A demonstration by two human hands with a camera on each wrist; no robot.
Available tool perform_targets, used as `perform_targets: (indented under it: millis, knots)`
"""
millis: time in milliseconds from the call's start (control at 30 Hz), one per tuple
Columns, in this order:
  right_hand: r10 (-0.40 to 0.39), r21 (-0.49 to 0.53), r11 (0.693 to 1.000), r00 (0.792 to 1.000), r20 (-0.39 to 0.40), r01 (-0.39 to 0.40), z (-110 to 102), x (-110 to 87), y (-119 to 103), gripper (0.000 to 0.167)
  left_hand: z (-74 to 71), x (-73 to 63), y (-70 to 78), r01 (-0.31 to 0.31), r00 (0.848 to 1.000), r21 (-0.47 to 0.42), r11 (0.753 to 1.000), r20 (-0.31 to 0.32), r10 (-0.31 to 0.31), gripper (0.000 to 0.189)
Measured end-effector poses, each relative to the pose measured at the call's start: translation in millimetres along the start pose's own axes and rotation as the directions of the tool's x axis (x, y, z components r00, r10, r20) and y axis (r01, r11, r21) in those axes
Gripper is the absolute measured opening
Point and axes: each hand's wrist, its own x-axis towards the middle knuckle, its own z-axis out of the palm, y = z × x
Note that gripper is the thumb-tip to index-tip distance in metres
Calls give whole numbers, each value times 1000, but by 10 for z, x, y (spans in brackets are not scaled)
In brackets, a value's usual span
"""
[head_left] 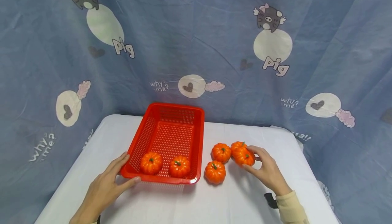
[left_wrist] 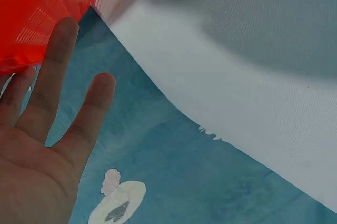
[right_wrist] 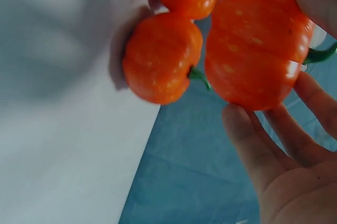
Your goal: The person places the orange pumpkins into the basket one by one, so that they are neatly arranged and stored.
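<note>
My right hand [head_left: 267,169] pinches a small orange pumpkin [head_left: 244,157] between thumb and fingers. In the right wrist view this pumpkin [right_wrist: 258,45] shows a green stem, with fingertips along its side. Just behind it in the head view is another pumpkin [head_left: 236,146], partly hidden. Two more pumpkins, one farther back [head_left: 221,153] and one nearer [head_left: 215,172], lie on the table to its left. My left hand [head_left: 104,186] rests at the near left corner of a red plastic basket [head_left: 200,142], fingers mostly straight along its side. Inside, two pumpkins sit at the near end.
A white-covered table [head_left: 196,205] carries everything. Behind it hangs a blue curtain [head_left: 196,47] with pig drawings, close to the basket's far end. A black object [head_left: 271,201] is beside the right wrist.
</note>
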Motion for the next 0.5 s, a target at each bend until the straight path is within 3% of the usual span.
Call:
perform_targets:
  millis: [200,500]
  knots:
    - [-47,33,998,998,-39,49,83,66,-43,69,5,3,-5,-4,1000,-4,1000,-5,4,111]
    - [5,155,988,994,-108,12,181,189,-159,70,-11,0,-16,-2,1000,-8,1000,-1,2,112]
